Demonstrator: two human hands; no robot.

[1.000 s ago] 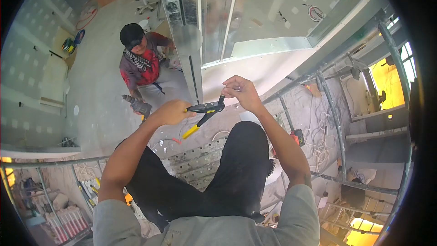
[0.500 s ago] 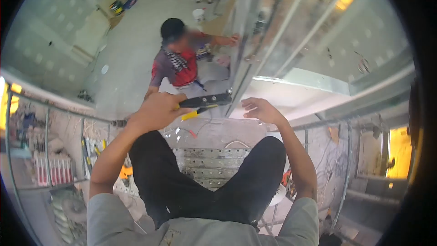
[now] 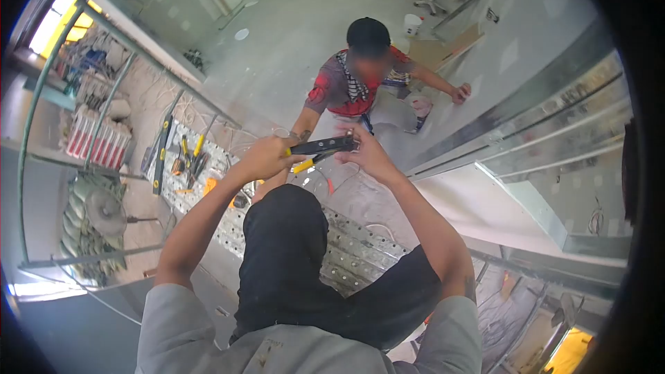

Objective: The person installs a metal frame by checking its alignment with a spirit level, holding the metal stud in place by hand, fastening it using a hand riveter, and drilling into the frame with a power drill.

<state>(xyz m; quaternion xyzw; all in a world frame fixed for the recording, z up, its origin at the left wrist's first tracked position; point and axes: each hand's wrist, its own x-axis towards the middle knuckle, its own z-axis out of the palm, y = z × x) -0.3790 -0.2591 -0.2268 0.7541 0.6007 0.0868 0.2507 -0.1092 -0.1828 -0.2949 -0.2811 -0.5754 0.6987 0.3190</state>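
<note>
My left hand (image 3: 269,159) is wrapped round the handle end of a hand riveter (image 3: 321,147), a black tool with yellow grips. The tool lies nearly level above my knees, its nose pointing right and its handles apart. My right hand (image 3: 367,156) has its fingers closed around the nose end. Anything small between those fingertips is hidden. Below and ahead, a co-worker in a dark cap (image 3: 368,38) crouches on the floor. One of that person's arms passes beneath my left hand, while the other hand (image 3: 460,93) rests at the wall panel.
I sit above a perforated metal platform (image 3: 346,235) carrying a yellow-black spirit level (image 3: 163,156) and several yellow-handled tools (image 3: 190,159). Metal rails (image 3: 34,145) stand at the left. A white board (image 3: 492,201) and metal framing are at the right. Cartridges (image 3: 100,140) lie left.
My right hand has moved in to the riveter's nose and closed around it. My view has turned, so the co-worker appears farther right. The co-worker's reaching arm now shows below my left hand.
</note>
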